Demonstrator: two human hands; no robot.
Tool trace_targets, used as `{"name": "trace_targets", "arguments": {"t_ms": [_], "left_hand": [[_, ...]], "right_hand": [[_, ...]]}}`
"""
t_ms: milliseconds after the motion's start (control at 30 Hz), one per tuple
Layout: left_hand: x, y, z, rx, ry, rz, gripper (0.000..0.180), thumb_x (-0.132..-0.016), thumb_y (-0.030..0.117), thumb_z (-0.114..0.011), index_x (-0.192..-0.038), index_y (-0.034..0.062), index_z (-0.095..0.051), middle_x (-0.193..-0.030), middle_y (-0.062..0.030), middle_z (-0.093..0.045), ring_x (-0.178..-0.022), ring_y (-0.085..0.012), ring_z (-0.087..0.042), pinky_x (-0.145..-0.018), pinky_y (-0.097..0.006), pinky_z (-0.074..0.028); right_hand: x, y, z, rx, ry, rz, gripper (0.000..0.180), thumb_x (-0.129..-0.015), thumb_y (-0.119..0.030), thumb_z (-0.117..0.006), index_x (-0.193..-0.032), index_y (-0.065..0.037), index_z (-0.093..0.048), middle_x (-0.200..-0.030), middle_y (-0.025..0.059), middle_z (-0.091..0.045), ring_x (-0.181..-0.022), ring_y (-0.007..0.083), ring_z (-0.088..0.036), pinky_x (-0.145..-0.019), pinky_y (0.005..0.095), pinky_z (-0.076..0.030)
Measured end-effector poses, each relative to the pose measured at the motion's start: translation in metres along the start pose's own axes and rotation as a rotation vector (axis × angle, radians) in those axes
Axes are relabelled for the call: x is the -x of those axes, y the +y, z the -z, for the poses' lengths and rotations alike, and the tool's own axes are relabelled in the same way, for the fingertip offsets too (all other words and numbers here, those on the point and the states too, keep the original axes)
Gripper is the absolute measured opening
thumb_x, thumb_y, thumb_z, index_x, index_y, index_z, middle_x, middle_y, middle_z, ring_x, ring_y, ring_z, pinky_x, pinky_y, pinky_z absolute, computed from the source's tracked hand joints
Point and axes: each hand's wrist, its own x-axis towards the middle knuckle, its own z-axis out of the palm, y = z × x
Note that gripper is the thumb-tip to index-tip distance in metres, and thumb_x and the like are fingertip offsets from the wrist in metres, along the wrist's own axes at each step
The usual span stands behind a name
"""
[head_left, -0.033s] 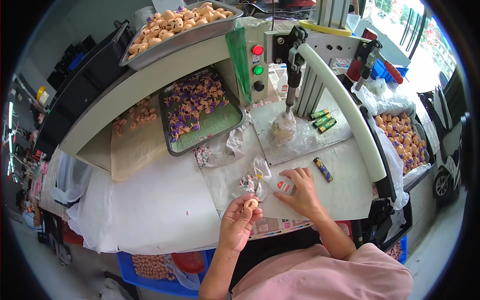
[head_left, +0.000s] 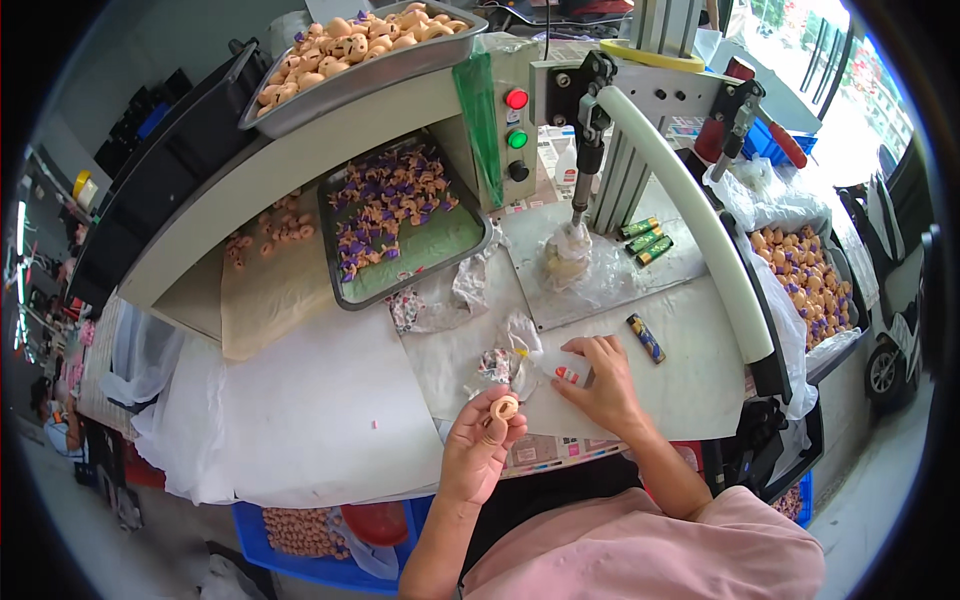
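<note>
Two hands work: left hand (head_left: 480, 445) fingers clamp a tan ring-shaped piece (head_left: 504, 407); right hand (head_left: 598, 385) fingers pinch a small red-marked packet (head_left: 570, 374) at three o'clock on the bench (head_left: 320, 420).

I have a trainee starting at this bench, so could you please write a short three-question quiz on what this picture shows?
1. True or false: the left hand holds a small tan piece.
2. What rests under the right hand? A) a small white bottle with a red mark B) a green battery C) a purple piece
3. What colour are most pieces in the grey tray under the shelf?

Key: 1 true; 2 A; 3 purple.
</note>
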Motion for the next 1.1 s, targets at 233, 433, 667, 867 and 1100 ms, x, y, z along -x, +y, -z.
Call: {"name": "trace_targets", "arguments": {"t_ms": [233, 433, 667, 867, 1100], "left_hand": [[0.002, -0.017, 0.011, -0.058, 0.029, -0.039, 0.036, -0.093, 0.004, -0.056, -0.128, 0.0045, -0.048, -0.116, -0.0060, -0.057, -0.100, -0.0157, -0.061, -0.092, -0.029, -0.050], [0.000, -0.027, 0.012, -0.120, 0.077, -0.035, 0.031, -0.093, 0.007, -0.057, -0.123, 0.0031, -0.048, -0.115, -0.0075, -0.057, -0.103, -0.0188, -0.061, -0.093, -0.031, -0.050], [-0.003, -0.030, 0.014, -0.131, 0.066, -0.020, 0.034, -0.093, 0.009, -0.058, -0.125, 0.0023, -0.049, -0.115, -0.0083, -0.057, -0.102, -0.0188, -0.061, -0.091, -0.031, -0.050], [-0.004, -0.030, 0.017, -0.138, 0.053, -0.027, 0.033, -0.093, 0.012, -0.059, -0.124, 0.0019, -0.050, -0.114, -0.0082, -0.059, -0.101, -0.0180, -0.061, -0.090, -0.030, -0.050], [-0.006, -0.031, 0.018, -0.134, 0.043, -0.021, 0.034, -0.093, 0.013, -0.059, -0.124, 0.0016, -0.050, -0.113, -0.0083, -0.059, -0.100, -0.0176, -0.061, -0.090, -0.030, -0.050]], "right_hand": [[0.010, 0.006, 0.001, -0.211, 0.092, -0.011, 0.036, -0.071, -0.007, -0.078, -0.102, -0.004, -0.059, -0.098, 0.0093, -0.062, -0.088, 0.0257, -0.060, -0.078, 0.0344, -0.049], [0.024, -0.005, 0.019, -0.769, 0.027, -0.193, 0.037, -0.079, -0.004, -0.075, -0.109, 0.000, -0.055, -0.095, 0.0034, -0.058, -0.087, 0.0092, -0.058, -0.072, 0.0234, -0.049], [0.035, -0.011, 0.026, -0.683, 0.018, -0.025, 0.036, -0.074, -0.024, -0.081, -0.095, -0.001, -0.062, -0.087, 0.0043, -0.056, -0.072, 0.0123, -0.055, -0.062, 0.0261, -0.044], [0.032, -0.015, 0.024, -0.421, 0.146, 0.148, 0.037, -0.072, -0.028, -0.080, -0.091, -0.002, -0.064, -0.075, 0.0076, -0.055, -0.064, 0.0195, -0.052, -0.056, 0.0303, -0.041], [0.032, -0.013, 0.021, -0.399, 0.122, 0.143, 0.033, -0.070, -0.021, -0.080, -0.092, -0.002, -0.064, -0.074, 0.0084, -0.055, -0.064, 0.0213, -0.053, -0.056, 0.0309, -0.041]]}}
